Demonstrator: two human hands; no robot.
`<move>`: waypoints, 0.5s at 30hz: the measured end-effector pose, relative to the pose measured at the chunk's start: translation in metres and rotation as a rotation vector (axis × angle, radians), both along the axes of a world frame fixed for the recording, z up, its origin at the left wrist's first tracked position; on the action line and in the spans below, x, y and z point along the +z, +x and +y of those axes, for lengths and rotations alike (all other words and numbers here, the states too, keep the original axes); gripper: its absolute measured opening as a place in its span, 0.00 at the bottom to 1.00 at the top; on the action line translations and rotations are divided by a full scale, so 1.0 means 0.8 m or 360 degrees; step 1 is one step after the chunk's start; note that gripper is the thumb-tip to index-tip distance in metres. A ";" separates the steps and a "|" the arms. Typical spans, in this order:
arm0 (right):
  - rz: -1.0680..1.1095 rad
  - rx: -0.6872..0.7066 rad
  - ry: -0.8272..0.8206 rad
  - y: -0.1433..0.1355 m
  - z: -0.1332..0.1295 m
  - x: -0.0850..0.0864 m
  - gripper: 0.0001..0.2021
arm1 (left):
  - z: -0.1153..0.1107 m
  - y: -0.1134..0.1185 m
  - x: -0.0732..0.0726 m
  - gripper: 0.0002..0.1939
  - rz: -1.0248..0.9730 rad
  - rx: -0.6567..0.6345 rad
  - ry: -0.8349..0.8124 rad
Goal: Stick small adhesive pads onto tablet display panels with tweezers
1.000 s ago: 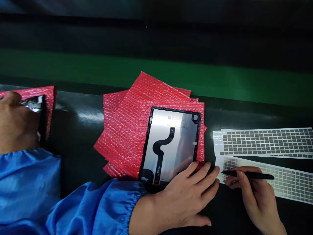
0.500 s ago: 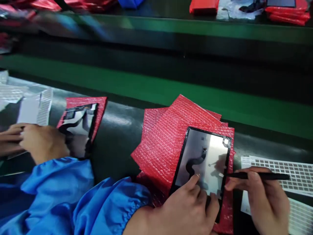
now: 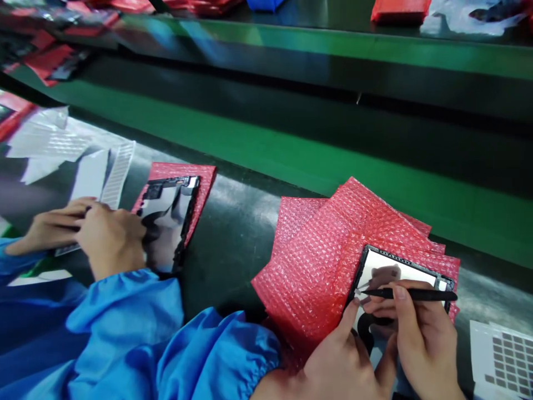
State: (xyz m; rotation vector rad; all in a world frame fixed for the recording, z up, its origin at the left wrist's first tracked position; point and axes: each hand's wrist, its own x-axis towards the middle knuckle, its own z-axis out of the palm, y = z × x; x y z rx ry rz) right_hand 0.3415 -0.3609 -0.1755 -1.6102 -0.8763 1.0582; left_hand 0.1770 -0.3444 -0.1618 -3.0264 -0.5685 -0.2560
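Observation:
A black-framed display panel [image 3: 387, 269] with a shiny silver back and a dark flex cable lies on fanned red bubble-wrap sleeves [image 3: 308, 266]. My right hand [image 3: 420, 328] pinches a slim black pen-like tool [image 3: 428, 294] over the panel. Its tip is at the panel's left edge, beside a small pale piece [image 3: 358, 294]. My left hand [image 3: 341, 355] rests on the lower part of the panel, index finger extended close to that tip, thumb spread apart. Both hands cover much of the panel's lower half.
To the left, a co-worker's hands [image 3: 108, 239] work beside another panel [image 3: 166, 222] on red wrap. Sticker sheets [image 3: 512, 355] lie at the right edge. A green-edged shelf [image 3: 333, 47] crosses behind, holding red packs [image 3: 400, 10] and a blue bin [image 3: 264, 4].
The view has shifted, so things sit further right in it. My right hand has carried the tool from the panel's right edge to its left edge, beside my left index finger.

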 end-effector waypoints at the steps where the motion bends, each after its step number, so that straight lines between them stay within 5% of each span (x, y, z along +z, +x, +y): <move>1: -0.0013 -0.0009 -0.0001 -0.001 0.000 0.001 0.12 | 0.000 0.000 -0.001 0.13 -0.0009 0.0017 0.0005; 8: -0.0072 -0.0099 -0.0055 -0.007 0.002 0.010 0.13 | 0.004 0.001 -0.002 0.10 -0.0033 0.0036 -0.0011; 15: -0.0142 0.0032 -0.0035 0.003 -0.003 0.004 0.12 | 0.009 -0.004 -0.002 0.11 0.0013 -0.0013 -0.0196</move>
